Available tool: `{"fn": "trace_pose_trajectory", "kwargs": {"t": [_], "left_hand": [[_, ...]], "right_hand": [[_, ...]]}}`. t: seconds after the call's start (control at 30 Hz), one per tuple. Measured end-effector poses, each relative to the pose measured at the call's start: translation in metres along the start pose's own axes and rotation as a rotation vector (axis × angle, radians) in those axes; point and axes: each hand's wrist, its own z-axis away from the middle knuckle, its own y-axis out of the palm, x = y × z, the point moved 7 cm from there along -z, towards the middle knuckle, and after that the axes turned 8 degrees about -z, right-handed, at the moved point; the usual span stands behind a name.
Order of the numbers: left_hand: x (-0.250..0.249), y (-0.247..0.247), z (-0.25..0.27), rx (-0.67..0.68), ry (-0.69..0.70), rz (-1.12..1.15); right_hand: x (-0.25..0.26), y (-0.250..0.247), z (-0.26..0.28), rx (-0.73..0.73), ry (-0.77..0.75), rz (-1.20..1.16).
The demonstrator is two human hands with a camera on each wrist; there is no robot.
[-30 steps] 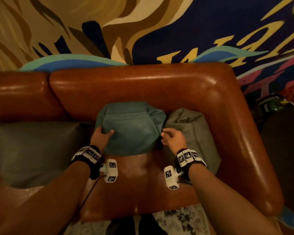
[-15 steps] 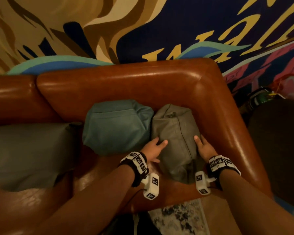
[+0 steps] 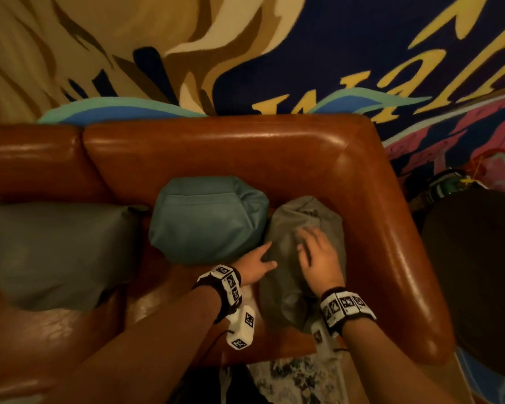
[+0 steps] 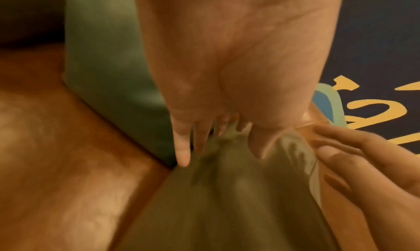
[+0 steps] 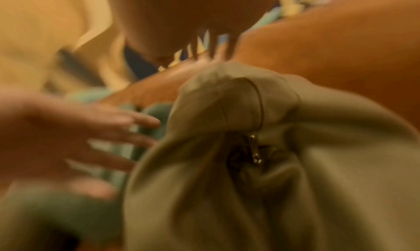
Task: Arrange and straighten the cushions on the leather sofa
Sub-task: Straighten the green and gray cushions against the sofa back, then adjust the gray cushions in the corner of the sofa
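An olive-grey cushion stands in the right corner of the brown leather sofa, its zipper facing up. My left hand presses the cushion's left side with straight fingers, between it and the teal cushion. My right hand lies flat on top of the olive-grey cushion with fingers spread, blurred by motion. The teal cushion leans upright against the backrest. A larger grey cushion leans further left.
The sofa's right armrest runs close beside the olive-grey cushion. A dark round table stands past the armrest. A patterned rug lies below the seat edge. A painted mural wall rises behind the backrest.
Both hands left the teal cushion and went right to the olive-grey one. My right hand then slid from its right side onto its top; the left stays at its left side.
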Motion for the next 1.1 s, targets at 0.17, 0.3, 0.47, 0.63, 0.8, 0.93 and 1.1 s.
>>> {"fn": "trace_pose_trajectory", "kwargs": {"t": [0.17, 0.3, 0.47, 0.63, 0.8, 0.93, 1.1], "left_hand": [[0.043, -0.099, 0.071, -0.165, -0.121, -0.152], [0.098, -0.188, 0.159, -0.366, -0.256, -0.097], [0.199, -0.267, 0.286, -0.567, -0.402, 0.018], [0.307, -0.313, 0.402, -0.66, -0.504, 0.033], [0.459, -0.352, 0.501, -0.679, -0.645, 0.178], [0.573, -0.407, 0.568, -0.735, -0.778, 0.196], [0.658, -0.473, 0.591, -0.687, -0.774, 0.111]], "right_hand": [[0.007, 0.004, -0.012, 0.331, 0.183, 0.347], [0.072, -0.005, -0.051, 0.247, 0.285, 0.326], [0.246, 0.048, -0.096, 0.334, 0.006, 0.18], [0.439, 0.167, -0.097, 0.563, -0.271, 0.063], [0.611, 0.3, -0.06, 0.795, -0.494, 0.146], [0.732, 0.41, -0.035, 0.947, -0.56, 0.215], [0.836, 0.525, -0.018, 1.031, -0.561, 0.286]]}}
